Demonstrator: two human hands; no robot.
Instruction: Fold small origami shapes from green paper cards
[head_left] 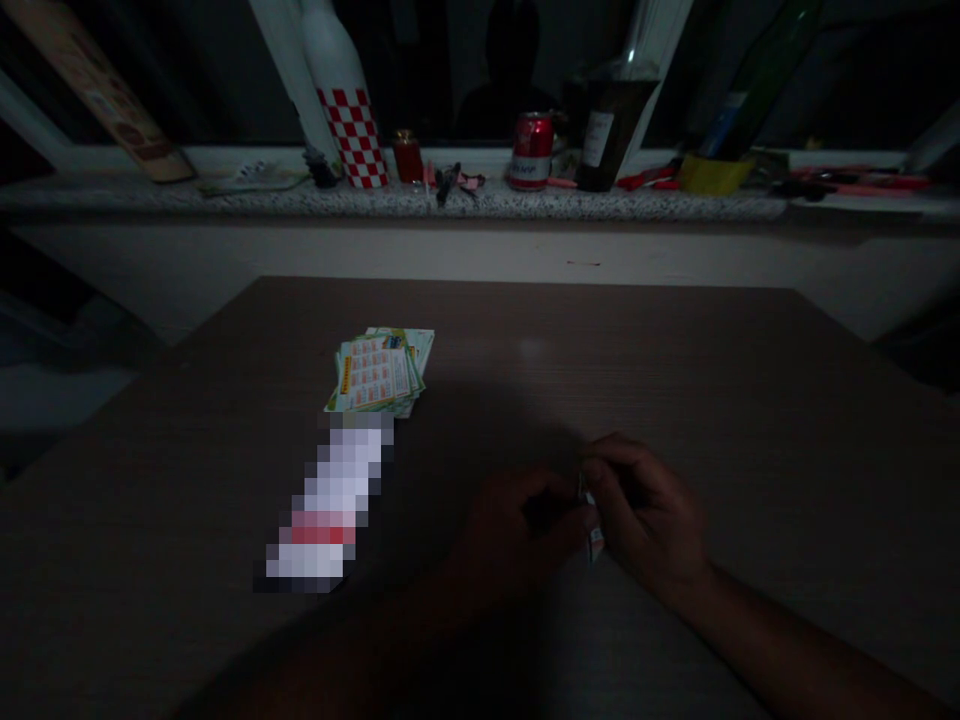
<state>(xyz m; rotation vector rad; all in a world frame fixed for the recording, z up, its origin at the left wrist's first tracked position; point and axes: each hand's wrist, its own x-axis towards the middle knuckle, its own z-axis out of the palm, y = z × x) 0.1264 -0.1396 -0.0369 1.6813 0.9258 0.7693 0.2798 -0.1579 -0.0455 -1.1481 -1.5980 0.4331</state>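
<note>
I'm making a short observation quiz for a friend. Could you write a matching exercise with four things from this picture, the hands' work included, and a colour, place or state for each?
Things
1. Drinks can
2. Printed slip
3. Checkered bottle
4. Printed cards

Descriptions
A. White above, red and white squares below
B. Lying in an uneven, overlapping pile on the tabletop
C. Red above, with a pale lower part
D. Held in the fingers of the left hand and right hand

Right pairs: 1-C, 2-D, 3-A, 4-B
</note>
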